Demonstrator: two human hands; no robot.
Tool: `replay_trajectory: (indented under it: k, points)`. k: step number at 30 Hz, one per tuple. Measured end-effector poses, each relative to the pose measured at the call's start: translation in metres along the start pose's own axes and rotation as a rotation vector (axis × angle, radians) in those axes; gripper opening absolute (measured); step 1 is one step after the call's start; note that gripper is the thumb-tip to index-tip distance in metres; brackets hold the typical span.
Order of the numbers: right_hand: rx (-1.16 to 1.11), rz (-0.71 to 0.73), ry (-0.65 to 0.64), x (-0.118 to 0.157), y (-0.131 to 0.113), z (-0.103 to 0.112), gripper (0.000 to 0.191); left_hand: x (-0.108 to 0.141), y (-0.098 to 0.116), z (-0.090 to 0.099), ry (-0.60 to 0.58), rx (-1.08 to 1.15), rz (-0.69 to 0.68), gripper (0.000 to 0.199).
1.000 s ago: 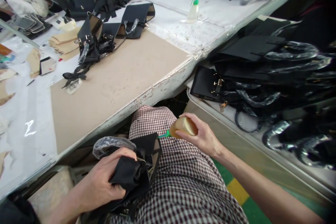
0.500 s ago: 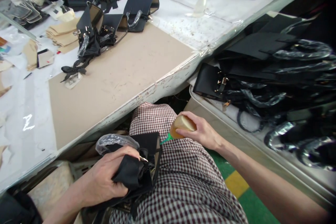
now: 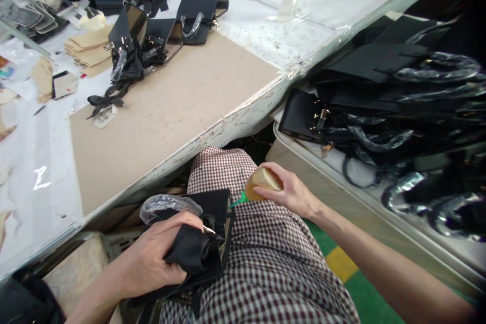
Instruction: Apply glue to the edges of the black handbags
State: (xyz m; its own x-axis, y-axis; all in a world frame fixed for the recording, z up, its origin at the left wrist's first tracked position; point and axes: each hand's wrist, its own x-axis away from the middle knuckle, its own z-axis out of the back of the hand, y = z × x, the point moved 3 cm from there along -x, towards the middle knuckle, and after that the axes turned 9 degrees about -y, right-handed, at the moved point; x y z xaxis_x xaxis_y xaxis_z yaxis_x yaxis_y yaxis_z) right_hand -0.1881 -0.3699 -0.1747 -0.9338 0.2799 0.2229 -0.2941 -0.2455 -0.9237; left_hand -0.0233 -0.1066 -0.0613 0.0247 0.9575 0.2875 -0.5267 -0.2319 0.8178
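Note:
On my lap, over a checked cloth (image 3: pixel 281 258), lies a black handbag (image 3: pixel 208 205) with a plastic-wrapped handle (image 3: pixel 169 205). My left hand (image 3: pixel 152 258) is closed around bunched black material of the bag, and a bit of shiny metal shows beside the fingers. My right hand (image 3: pixel 290 190) grips a squeeze bottle (image 3: pixel 261 182) of amber liquid, tilted with its green nozzle (image 3: pixel 239 199) pointing down to the left. The nozzle's tip is at the bag's right edge; whether it touches I cannot tell. My left palm hides part of the bag.
A worktable bears a beige board (image 3: pixel 182 111), several black bags (image 3: pixel 201 12), tan pieces (image 3: pixel 89 48) and another green-tipped bottle (image 3: pixel 288 5). To the right, a pale bin (image 3: pixel 341 177) is heaped with black bags with wrapped handles. The table's edge runs close before my knees.
The view has shifted very slightly. The bottle's nozzle tip sits marginally further left, at the bag's edge. Both hands keep their grips.

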Motion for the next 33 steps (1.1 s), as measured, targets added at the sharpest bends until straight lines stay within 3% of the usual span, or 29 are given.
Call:
replay_trajectory:
  k: [3,7,16,23,33]
  points:
    - [-0.054,-0.044,-0.028,0.003,-0.002,0.002,0.044,0.001,0.000,-0.001,-0.010,0.020,0.016,0.057]
    - [-0.126,-0.101,0.029,0.008,-0.002,0.006,0.051,0.002,0.000,-0.005,-0.028,0.048,0.024,0.055]
    - [-0.054,-0.120,-0.024,0.013,-0.010,-0.001,0.046,0.016,-0.005,-0.021,-0.158,0.050,0.104,0.062]
    - [-0.389,-0.214,-0.168,0.021,-0.006,-0.007,0.042,0.015,-0.004,-0.024,-0.168,0.023,0.095,0.060]
    - [-0.656,-0.172,-0.243,0.048,-0.021,-0.015,0.034,0.014,-0.007,-0.025,-0.180,0.020,0.117,0.057]
